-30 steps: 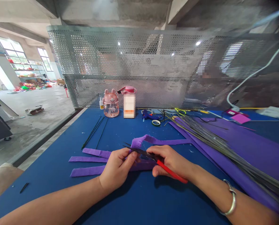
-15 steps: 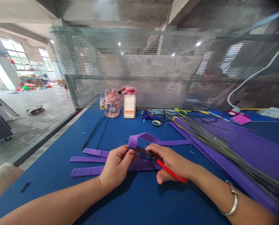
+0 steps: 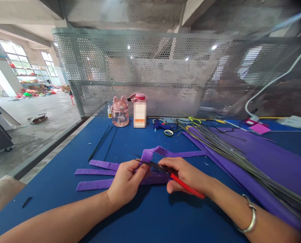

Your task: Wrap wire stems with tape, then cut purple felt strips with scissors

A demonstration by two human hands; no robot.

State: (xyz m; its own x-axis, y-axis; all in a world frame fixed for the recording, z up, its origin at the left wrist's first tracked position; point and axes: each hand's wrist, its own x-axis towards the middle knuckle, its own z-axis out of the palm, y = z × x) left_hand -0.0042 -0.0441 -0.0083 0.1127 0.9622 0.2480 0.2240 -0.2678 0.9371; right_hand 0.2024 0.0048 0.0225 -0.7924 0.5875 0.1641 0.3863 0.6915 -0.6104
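Between thumb and fingers, my left hand (image 3: 126, 182) pinches a purple fabric strip (image 3: 147, 154), which bends up in a loop and trails off to the right. My right hand (image 3: 187, 175) is closed around the scissors (image 3: 182, 184), which have red handles and dark blades. The blades point left and lie against the strip beside my left fingertips, slightly parted at the tips. Further purple strips (image 3: 94, 185) lie flat under and to the left of my left hand. Part of the held strip is hidden by my fingers.
A pink bottle (image 3: 120, 113) and a phone-like upright panel (image 3: 139, 114) stand at the back of the blue table (image 3: 130, 138). Dark thin sticks (image 3: 100, 143) lie left. At right, a bundle of wires (image 3: 231, 155) rests on purple fabric (image 3: 274, 152). A blue glue gun (image 3: 162, 125) lies behind.
The scissors' blades have opened a little at the tips, and the handles have shifted slightly right. The strip's loop has moved slightly right and down. My left hand stays nearly in place.
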